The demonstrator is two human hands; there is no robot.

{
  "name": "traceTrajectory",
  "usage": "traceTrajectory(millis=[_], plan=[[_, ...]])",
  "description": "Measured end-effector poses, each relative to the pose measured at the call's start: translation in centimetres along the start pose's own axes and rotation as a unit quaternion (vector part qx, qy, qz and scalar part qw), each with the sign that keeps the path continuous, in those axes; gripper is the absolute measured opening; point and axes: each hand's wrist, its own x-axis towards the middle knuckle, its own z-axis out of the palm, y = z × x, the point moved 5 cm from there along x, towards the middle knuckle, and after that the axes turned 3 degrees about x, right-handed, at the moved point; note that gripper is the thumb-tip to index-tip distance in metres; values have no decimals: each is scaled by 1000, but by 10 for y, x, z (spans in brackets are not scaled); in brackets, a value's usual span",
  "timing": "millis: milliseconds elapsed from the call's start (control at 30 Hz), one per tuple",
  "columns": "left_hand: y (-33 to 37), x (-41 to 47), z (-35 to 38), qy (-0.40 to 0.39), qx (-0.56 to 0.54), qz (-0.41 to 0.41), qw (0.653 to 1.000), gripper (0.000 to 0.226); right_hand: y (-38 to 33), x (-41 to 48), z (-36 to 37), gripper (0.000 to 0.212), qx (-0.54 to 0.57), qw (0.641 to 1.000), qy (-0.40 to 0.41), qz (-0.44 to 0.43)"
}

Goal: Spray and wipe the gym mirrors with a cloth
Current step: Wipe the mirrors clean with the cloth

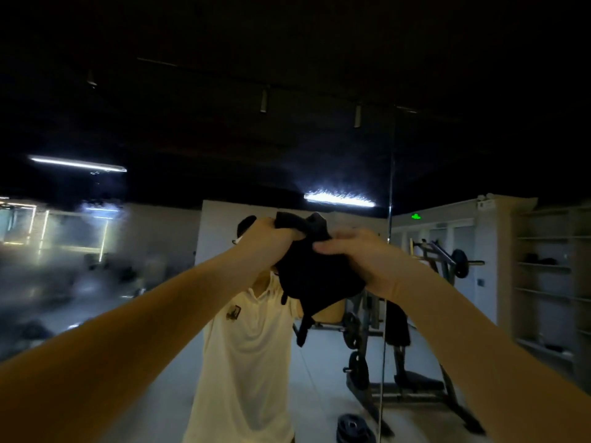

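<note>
A large wall mirror fills the view, with hazy smears on its left part and around the reflected ceiling lights. Both my arms reach up in front of it. My left hand grips the top of a black cloth. My right hand holds the same cloth from the right, fingers curled over it. The cloth hangs bunched between the hands, one corner dangling down. I cannot tell whether it touches the glass. No spray bottle is in view. My reflection in a pale shirt stands right behind the cloth.
A vertical seam splits the mirror panels right of the hands. Reflected are a weight rack with plates, a loose plate on the floor, and shelving at the right. The room is dim.
</note>
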Motion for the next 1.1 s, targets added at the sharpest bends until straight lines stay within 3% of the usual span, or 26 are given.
traceTrajectory(millis=[133, 200, 267, 367, 467, 500, 567, 667, 767, 900, 1000, 1100], plan=[[18, 24, 4, 57, 19, 54, 997, 11, -2, 9, -33, 18, -83, 990, 104, -53], [33, 32, 1, 116, 145, 130, 974, 8, -7, 16, -39, 17, -66, 986, 125, -84], [51, 33, -1, 217, 308, 228, 898, 3, -11, 24, -37, 20, -61, 982, 138, -112], [64, 38, 2, 314, 449, 338, 766, 33, -11, 36, -42, 24, -148, 963, 164, -152], [68, 50, 6, 362, 522, 379, 673, 38, -7, 35, -73, 13, -239, 927, 211, -198], [72, 53, 11, 358, 529, 402, 656, 37, -5, 29, -88, 13, -266, 912, 236, -202], [79, 56, 28, 312, 506, 426, 682, 35, 2, 16, -119, 18, -350, 866, 295, -203], [85, 61, 73, 272, 465, 417, 732, 35, 12, 6, -150, 9, -447, 791, 345, -235], [81, 61, 143, 235, 458, 459, 725, 38, 24, 7, -158, 22, -464, 786, 317, -259], [70, 59, 201, 185, 467, 526, 686, 39, 24, 0, -156, 39, -454, 781, 307, -300], [73, 62, 185, 186, 470, 528, 683, 46, 25, 2, -156, 29, -464, 767, 324, -302], [79, 67, 125, 221, 446, 497, 711, 50, 17, 9, -145, 21, -464, 735, 373, -324]])
